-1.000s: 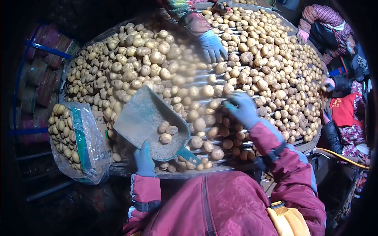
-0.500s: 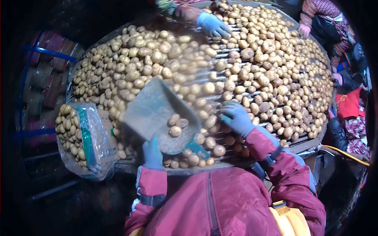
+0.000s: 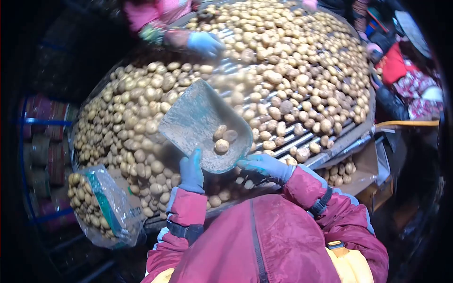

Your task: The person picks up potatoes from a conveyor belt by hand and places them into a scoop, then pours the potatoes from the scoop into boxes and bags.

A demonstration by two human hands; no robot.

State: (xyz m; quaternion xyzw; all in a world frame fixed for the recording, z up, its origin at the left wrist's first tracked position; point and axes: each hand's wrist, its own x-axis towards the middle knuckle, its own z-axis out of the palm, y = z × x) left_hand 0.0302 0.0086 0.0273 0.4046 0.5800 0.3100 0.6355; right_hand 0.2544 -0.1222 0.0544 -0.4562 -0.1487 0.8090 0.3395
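A wide, dirt-coated scoop [image 3: 196,113] is held tilted over the sorting table, with a few potatoes [image 3: 221,146] lying near its back wall. My left hand [image 3: 191,173], in a blue-grey glove, is closed on the scoop's near left edge. At the back right, where the handle is, my right hand [image 3: 267,166] closes on the scoop and covers the handle. Loose potatoes [image 3: 151,118] are heaped around and beyond it on the slatted table.
A plastic-lined bag of potatoes [image 3: 89,205] stands at the left. Across the table reaches another person's gloved hand [image 3: 205,44]; more people are at the far right. At the right are a cardboard box with potatoes [image 3: 340,173], a metal table rim [image 3: 347,144] and a yellow hose [image 3: 406,123].
My right hand has moved from the potatoes to the scoop's handle and closed on it. The scoop is raised slightly. The view has shifted, and the co-worker's hand appears further left.
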